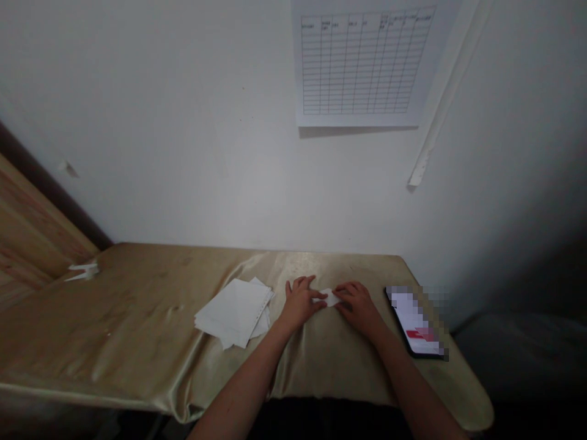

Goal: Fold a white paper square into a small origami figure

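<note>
A small white piece of paper (329, 298) lies between my two hands, low over the gold cloth. My left hand (302, 299) pinches its left side between thumb and forefinger, with the other fingers stretched away. On the opposite side, my right hand (356, 304) has its fingertips closed on the paper's right edge. Parts of the paper are hidden under the fingers, so its folds cannot be made out. Left of my left hand rests a loose stack of white paper sheets (236, 311), their corners fanned out.
A phone (419, 327) with a lit, partly blurred screen lies to the right. The gold tablecloth (137, 318) is wrinkled. White scraps (85, 271) sit at the far left beside a wooden panel (32, 226). A printed table sheet (362, 67) hangs on the wall.
</note>
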{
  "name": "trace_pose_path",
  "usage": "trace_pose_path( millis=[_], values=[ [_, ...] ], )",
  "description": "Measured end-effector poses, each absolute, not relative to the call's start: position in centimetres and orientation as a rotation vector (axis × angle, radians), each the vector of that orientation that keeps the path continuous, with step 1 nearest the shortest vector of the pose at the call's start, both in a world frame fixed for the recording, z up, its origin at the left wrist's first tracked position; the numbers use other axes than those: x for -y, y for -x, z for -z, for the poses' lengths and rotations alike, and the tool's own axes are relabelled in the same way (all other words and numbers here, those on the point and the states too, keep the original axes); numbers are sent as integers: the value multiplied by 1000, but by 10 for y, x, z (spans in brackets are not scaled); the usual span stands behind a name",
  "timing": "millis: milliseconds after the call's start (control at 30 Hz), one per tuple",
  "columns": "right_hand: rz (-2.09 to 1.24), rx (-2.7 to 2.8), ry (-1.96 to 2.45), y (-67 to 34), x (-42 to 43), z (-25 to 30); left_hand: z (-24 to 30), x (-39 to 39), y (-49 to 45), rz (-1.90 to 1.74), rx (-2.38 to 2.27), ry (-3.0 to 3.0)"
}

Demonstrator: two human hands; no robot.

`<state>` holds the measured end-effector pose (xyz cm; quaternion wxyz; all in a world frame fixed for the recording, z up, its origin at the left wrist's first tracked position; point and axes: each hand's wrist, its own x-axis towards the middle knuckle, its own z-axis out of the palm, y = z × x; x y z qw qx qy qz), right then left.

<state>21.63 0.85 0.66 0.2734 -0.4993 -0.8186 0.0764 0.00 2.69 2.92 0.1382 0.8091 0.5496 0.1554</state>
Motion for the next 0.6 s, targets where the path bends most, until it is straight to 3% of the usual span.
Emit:
trace_pose_path(
  millis=[600],
  values=[
    [-203, 2222, 1328, -211, -12, -4, -23, -29, -3, -552, -1566, -2317]
  ],
)
